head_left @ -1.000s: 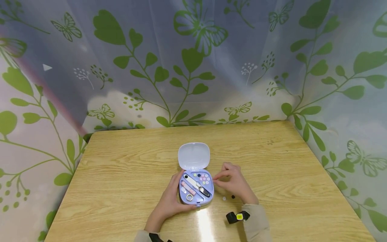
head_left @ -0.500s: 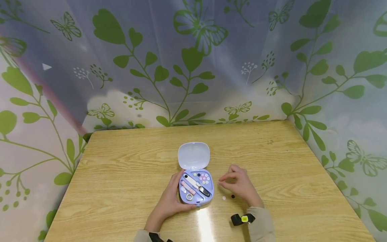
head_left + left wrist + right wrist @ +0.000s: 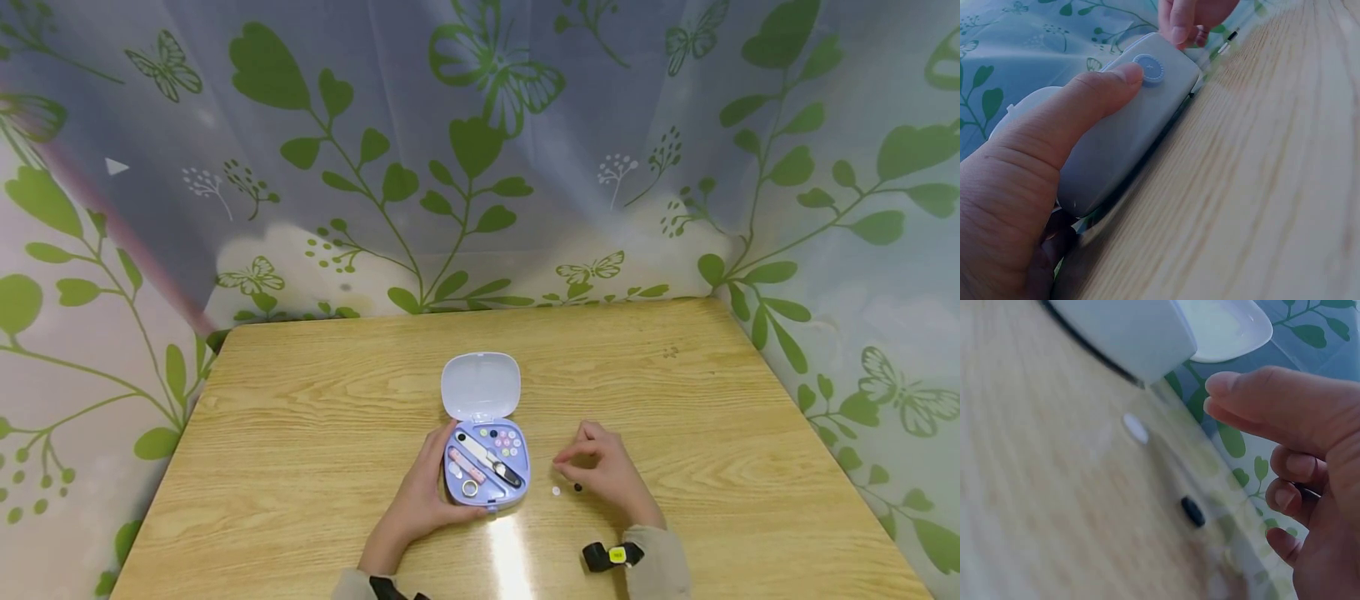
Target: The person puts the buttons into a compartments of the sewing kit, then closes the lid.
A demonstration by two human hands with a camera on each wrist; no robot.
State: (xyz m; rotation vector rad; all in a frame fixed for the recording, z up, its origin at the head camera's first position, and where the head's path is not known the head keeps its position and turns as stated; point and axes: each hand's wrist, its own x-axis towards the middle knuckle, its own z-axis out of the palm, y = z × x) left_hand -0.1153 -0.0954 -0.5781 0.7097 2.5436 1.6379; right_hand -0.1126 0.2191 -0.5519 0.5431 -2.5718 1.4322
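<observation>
"Yellow wood grain, that whole surface (image 3: 337,392). Where's the box (image 3: 1116,144) sitting?"

"Roughly midway across, between the left hand (image 3: 423,493) and the right hand (image 3: 606,471), lid (image 3: 481,387) tipped back. Looks like plastic: light, stiff, probably smooth enough to slide. I'd hold it by the side walls, not the lid."

"Is that how it's held?"

"Yes. The left fingers wrap one side, and the thumb runs along the front, its tip at the round blue catch (image 3: 1152,69). The right hand is clear of the box, thumb and forefinger tips drawn nearly together, other fingers curled."

"Pinching anything?"

"I can't tell. Nothing shows between the tips, but something tiny could be hidden."

"And that white-and-black tool (image 3: 487,460) lying slantwise in the box?"

"Stiff, I'd guess; lift it by the dark end."

"The little things?"

"Buttons (image 3: 506,443) clustered in the far-right compartment; just beside the right fingertips, a white disc (image 3: 556,491) and a black disc (image 3: 577,487) lie apart on the surface. Hard, nearly weightless, likely slippery: pinch them by the rim."
</observation>
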